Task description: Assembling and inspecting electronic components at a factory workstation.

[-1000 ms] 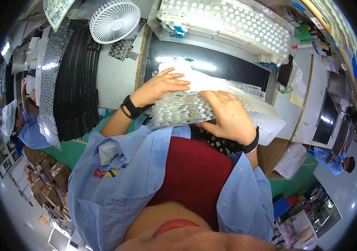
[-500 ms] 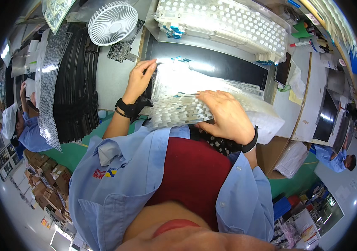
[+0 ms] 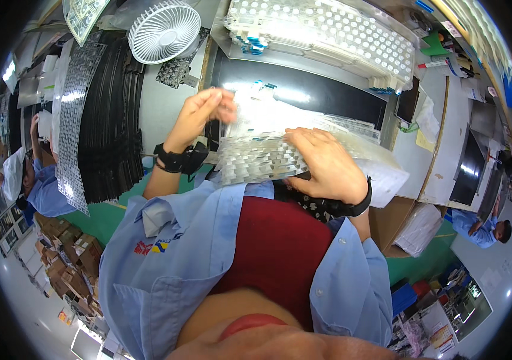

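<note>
My right hand (image 3: pixel 328 165) is closed on a stack of thin clear plastic sheets (image 3: pixel 262 162), thumb underneath and fingers over the top. The stack fans toward me, its near edges showing rows of small cut-outs and bits of blue along them. Close to its upper left corner is my left hand (image 3: pixel 208 111), fingers curled and smeared by motion; whether a sheet is between them cannot be made out. More translucent sheets (image 3: pixel 304 120) lie behind the stack on a dark work surface (image 3: pixel 340 96), washed out by glare.
A tray of clear sheets with round holes (image 3: pixel 322 30) stands at the back. To the left are a white fan (image 3: pixel 165 33) and a long row of black sheets (image 3: pixel 106 120). An open cardboard box (image 3: pixel 391 222) sits at lower right. Co-workers (image 3: pixel 46 186) work farther off.
My left hand has pulled back slightly and its fingers have curled inward from the corner of the sheets, blurring. My right hand stays on the stack, almost unmoved.
</note>
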Demonstrator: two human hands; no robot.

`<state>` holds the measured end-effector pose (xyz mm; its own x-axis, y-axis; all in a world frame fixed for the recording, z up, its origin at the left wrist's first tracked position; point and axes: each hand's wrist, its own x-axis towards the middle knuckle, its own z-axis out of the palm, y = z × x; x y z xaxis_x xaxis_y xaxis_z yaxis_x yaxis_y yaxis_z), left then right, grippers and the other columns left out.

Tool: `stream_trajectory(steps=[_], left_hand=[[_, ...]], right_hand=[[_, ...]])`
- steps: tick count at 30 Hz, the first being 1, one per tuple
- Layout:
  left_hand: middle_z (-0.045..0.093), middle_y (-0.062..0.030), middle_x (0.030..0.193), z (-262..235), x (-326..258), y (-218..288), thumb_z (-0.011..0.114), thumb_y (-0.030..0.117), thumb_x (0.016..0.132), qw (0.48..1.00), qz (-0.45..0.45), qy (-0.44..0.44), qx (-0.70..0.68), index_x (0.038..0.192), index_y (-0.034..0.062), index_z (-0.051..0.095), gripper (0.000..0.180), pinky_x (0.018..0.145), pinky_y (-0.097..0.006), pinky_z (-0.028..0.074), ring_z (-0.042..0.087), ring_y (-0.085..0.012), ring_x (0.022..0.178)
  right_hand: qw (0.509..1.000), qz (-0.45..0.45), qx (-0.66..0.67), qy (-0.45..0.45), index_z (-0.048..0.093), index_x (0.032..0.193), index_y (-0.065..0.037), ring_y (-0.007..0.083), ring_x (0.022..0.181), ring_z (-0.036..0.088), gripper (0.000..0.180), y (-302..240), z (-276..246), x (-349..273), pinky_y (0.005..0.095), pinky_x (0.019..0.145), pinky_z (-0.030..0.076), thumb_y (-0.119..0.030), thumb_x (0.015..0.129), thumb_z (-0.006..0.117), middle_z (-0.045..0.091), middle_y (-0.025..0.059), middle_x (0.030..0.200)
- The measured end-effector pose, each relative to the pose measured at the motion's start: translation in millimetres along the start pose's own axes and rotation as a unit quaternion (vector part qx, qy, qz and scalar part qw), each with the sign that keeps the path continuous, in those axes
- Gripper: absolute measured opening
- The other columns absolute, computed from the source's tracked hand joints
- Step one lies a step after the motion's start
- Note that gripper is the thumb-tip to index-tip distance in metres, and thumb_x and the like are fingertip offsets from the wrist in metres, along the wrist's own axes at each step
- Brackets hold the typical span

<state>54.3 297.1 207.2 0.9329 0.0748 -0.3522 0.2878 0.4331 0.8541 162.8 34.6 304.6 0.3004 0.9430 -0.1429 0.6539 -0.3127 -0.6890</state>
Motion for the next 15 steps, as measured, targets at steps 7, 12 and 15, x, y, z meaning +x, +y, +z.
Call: stream_trajectory(steps=[7, 12, 15], left_hand=[[0.06, -0.0141, 0.099, 8.6, 28.6, -25.0, 0.063, 0.014, 0.08, 0.851, 0.184, 0.101, 0.481, 0.11, 0.0033, 0.06, 0.032, 0.077, -0.034, 0.046, 0.058, -0.028, 0.089], [0.06, -0.0124, 0.103, 17.5, 22.0, -15.1, 0.065, 0.011, 0.08, 0.801, 0.163, 0.095, 0.568, 0.101, 0.0032, 0.059, 0.024, 0.083, -0.03, 0.044, 0.058, -0.0235, 0.095], [0.062, -0.0102, 0.101, 12.9, 14.4, -7.3, 0.061, 0.006, 0.083, 0.984, 0.047, -0.03, 0.17, 0.093, 0.0019, 0.055, 0.011, 0.082, -0.027, 0.045, 0.059, -0.0174, 0.097]], right_hand=[[0.999, 0.029, 0.014, -0.005, 0.044, 0.115, 0.0, 0.0365, 0.094, 0.055, 0.064, -2.5, -2.8, 1.2, 0.0437, 0.088, 0.04, -0.026, 0.064, 0.073, 0.058, 0.0204, 0.1], [0.999, 0.047, 0.024, 0.002, 0.045, 0.117, 0.003, 0.0359, 0.095, 0.056, 0.067, -0.1, 1.5, 1.9, 0.0419, 0.088, 0.04, -0.026, 0.064, 0.074, 0.058, 0.0223, 0.1], [0.999, -0.006, -0.022, 0.041, 0.048, 0.113, 0.002, 0.0344, 0.102, 0.053, 0.063, 2.0, 3.8, 0.9, 0.0419, 0.089, 0.039, -0.026, 0.062, 0.074, 0.057, 0.0244, 0.104]])
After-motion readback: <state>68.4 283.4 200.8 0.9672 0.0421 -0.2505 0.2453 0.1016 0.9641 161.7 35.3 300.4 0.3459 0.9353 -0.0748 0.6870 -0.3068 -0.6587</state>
